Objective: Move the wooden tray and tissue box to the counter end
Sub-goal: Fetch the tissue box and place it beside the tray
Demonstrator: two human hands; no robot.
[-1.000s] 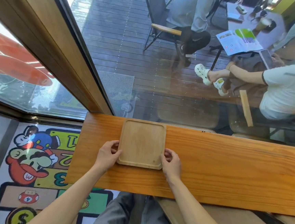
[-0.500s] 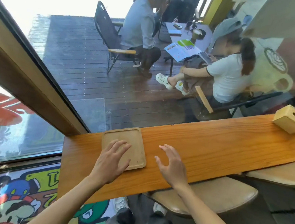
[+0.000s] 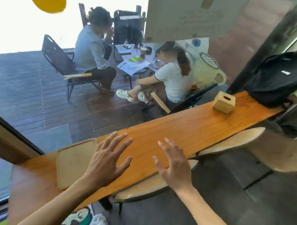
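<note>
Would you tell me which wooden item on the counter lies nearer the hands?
The flat wooden tray, beside the left hand; the tissue box sits far along.

Long orange-brown wooden counter (image 3: 187, 126) runs along the window glass. Pale square wooden tray (image 3: 73, 165) flat on it near one end. Left hand (image 3: 106, 160) spread, empty, over the counter beside the tray. Right hand (image 3: 174, 165) likewise, at the counter's near edge. Light wooden cube tissue box (image 3: 224, 102) far along the counter, by a black backpack (image 3: 280, 79).

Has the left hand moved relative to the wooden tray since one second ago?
Yes. The left hand has left the wooden tray, rightward, open.
</note>
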